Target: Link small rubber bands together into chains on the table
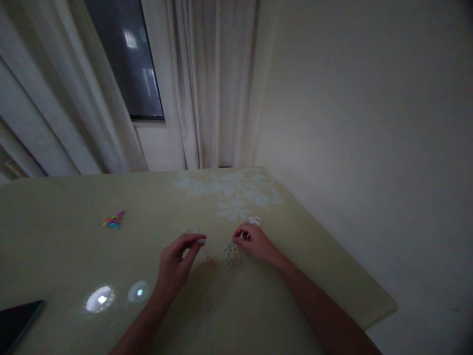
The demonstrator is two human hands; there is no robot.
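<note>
Over the middle of the table, my left hand pinches a small pale object between thumb and fingertips. My right hand is closed in a pinch at the upper right edge of a pile of small pale rings; what its fingertips hold, if anything, is too small to make out. Between the hands, nearer my left one, lies a fainter cluster of pinkish rings. Just beyond my right hand sits a small heap of white pieces, partly hidden by it.
Several bright coloured pieces lie together at the table's left. A dark flat object rests at the near left corner. Curtains and a window stand behind the table, with a wall along its right side.
</note>
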